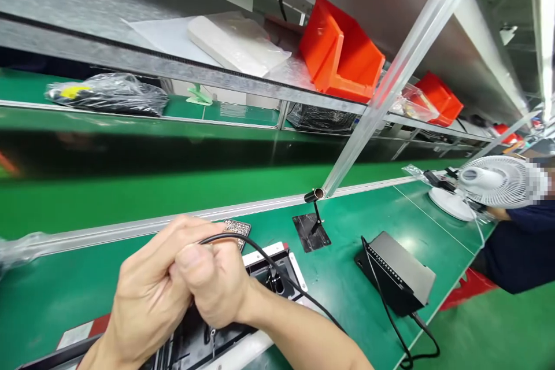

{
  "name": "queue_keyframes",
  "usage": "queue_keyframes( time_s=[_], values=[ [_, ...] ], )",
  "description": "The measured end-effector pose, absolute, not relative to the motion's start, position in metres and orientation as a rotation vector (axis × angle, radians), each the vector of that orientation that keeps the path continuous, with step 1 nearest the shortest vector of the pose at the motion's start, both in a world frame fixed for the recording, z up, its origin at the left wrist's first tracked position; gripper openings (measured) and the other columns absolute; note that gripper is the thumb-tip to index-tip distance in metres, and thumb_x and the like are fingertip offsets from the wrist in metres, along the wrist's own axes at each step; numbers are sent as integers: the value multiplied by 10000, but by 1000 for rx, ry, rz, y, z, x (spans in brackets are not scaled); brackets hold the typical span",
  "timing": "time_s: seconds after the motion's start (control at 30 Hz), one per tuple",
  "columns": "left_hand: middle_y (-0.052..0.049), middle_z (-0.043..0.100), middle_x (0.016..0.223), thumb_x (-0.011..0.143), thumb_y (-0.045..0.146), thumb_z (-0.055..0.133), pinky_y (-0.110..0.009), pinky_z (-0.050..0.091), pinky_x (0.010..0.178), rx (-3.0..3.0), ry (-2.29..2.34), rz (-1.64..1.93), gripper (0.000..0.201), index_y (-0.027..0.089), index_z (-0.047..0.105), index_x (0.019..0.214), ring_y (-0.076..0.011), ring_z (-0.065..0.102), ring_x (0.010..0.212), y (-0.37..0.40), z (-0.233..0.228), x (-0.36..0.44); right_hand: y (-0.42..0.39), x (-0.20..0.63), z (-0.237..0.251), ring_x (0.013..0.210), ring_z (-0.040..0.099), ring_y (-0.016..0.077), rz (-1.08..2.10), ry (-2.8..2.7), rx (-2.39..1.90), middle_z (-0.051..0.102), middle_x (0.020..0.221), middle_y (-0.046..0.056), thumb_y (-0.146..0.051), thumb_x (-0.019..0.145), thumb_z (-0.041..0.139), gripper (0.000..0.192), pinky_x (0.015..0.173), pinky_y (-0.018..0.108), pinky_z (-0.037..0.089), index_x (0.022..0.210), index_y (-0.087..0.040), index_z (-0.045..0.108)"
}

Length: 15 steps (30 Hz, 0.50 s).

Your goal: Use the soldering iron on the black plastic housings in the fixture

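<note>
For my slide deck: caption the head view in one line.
Both hands pinch a black cable above a dark fixture on the green bench.

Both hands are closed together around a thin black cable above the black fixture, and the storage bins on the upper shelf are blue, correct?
Not quite: in the head view the bins on the upper shelf are red-orange, not blue. The rest holds: left hand and right hand close together on the black cable above the black fixture.

The clasped hands hide the black cable's near end and most of the fixture beneath.
</note>
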<state>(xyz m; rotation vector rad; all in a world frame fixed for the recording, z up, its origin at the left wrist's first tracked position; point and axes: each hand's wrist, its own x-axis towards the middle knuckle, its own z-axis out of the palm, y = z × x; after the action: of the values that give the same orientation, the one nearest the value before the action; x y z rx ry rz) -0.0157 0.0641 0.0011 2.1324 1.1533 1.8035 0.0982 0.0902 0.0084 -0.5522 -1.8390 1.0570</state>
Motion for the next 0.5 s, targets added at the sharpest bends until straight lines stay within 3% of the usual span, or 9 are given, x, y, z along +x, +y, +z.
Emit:
queue_keyframes(
  time_s=[0.27,0.5],
  values=[
    [58,764,950,837,209,680,-421,620,595,2059,1216,1827,301,408,774,1043,-256,706,753,63,-6,-18,90,101,15,658,496,169,1157,-1819,-485,376,549,2,-521,905,400,470,556,294,467,523,-267,303],
    [45,761,1031,817,241,689,-497,626,644,1928,1239,1842,270,385,789,1022,-320,716,841,59,-10,-14,86,100,16,603,457,149,1245,-1764,-460,410,571,-8,-533,905,394,446,570,294,470,554,-262,355]
  ],
)
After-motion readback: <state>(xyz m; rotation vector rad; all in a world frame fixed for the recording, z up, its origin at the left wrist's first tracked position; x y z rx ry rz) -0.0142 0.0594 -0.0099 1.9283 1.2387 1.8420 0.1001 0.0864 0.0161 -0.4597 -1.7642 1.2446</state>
